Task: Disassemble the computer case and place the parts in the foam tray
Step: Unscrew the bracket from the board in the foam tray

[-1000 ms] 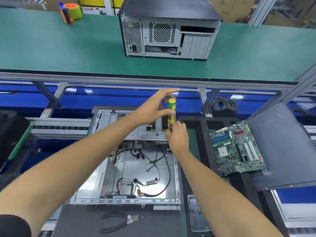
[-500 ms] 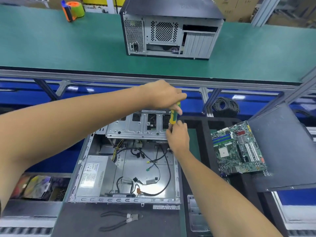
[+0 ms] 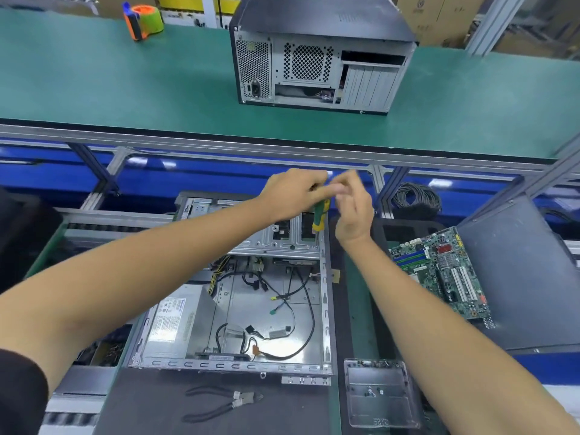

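Note:
An open computer case (image 3: pixel 232 309) lies flat in front of me, with loose cables and a grey power supply (image 3: pixel 175 321) inside. My left hand (image 3: pixel 292 194) grips a yellow-green screwdriver (image 3: pixel 320 215) upright over the drive cage (image 3: pixel 282 240) at the case's far right corner. My right hand (image 3: pixel 353 205) is raised beside the screwdriver's handle, blurred, fingers loosely curled near my left fingers; whether it pinches anything is unclear. A green motherboard (image 3: pixel 439 271) lies in the black foam tray (image 3: pixel 405 230) at right.
A closed computer case (image 3: pixel 317 54) stands on the green bench (image 3: pixel 125 89) behind. A tape dispenser (image 3: pixel 142 20) sits far left. Pliers (image 3: pixel 222 401) lie on the mat below the case. A grey side panel (image 3: pixel 521 277) rests at right, a small bracket tray (image 3: pixel 379 394) near my right forearm.
My right hand has left the screwdriver's shaft and risen to the level of my left hand. My left forearm has swung lower across the case. The screwdriver stays over the same corner.

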A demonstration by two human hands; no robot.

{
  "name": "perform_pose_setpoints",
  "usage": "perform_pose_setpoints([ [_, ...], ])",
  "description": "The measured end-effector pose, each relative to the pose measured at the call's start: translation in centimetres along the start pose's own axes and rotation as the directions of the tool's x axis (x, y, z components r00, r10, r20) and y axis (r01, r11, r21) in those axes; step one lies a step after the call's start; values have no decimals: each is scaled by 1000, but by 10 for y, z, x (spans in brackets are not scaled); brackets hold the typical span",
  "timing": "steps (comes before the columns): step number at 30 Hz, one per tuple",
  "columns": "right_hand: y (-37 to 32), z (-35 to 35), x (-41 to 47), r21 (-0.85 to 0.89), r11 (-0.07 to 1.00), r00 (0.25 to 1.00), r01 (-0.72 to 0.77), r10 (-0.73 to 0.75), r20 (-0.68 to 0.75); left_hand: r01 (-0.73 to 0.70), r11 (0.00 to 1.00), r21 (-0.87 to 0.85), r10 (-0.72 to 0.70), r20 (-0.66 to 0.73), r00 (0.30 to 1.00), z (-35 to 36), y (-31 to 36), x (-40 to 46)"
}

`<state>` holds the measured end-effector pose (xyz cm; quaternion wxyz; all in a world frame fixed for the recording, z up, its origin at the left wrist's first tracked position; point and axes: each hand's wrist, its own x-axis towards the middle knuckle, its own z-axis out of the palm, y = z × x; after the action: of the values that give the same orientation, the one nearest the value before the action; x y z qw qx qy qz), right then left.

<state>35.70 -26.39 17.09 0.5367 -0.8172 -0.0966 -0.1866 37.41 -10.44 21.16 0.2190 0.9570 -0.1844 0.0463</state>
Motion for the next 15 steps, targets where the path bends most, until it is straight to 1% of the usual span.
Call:
perform_pose_setpoints([
  [1,-11,-2,14,-132,991,994,-9,23,109,22,995,-92,-24,-21,999,3,-2,-2],
  [2,-19,-5,23,-226,974,976,-2,51,212,30,985,-173,-37,-40,998,6,-5,-4],
  [4,-29,-9,34,-347,937,927,48,88,365,50,938,-344,-75,-61,995,11,-8,-8],
  [5,-31,-10,35,-400,912,903,90,94,419,77,893,-443,-114,-59,992,13,-9,-10],
  [7,-32,-13,37,-476,859,872,189,76,484,142,762,-632,-195,-15,981,20,-9,-10],
  [8,-33,-14,39,-496,836,863,232,58,502,168,699,-695,-213,22,977,22,-8,-10],
  [10,-37,-17,42,-501,821,844,274,45,535,181,602,-778,-196,75,978,26,-11,-13],
  [12,-41,-18,45,-517,803,816,296,69,574,176,500,-848,-160,110,981,31,-21,-20],
  [13,-40,-19,47,-531,791,805,304,84,587,170,493,-853,-146,112,983,35,-27,-25],
  [14,-38,-19,49,-547,778,798,309,100,594,153,559,-815,-127,99,987,42,-33,-30],
  [15,-38,-19,51,-564,765,793,311,118,597,127,684,-718,-94,86,992,50,-38,-35],
])
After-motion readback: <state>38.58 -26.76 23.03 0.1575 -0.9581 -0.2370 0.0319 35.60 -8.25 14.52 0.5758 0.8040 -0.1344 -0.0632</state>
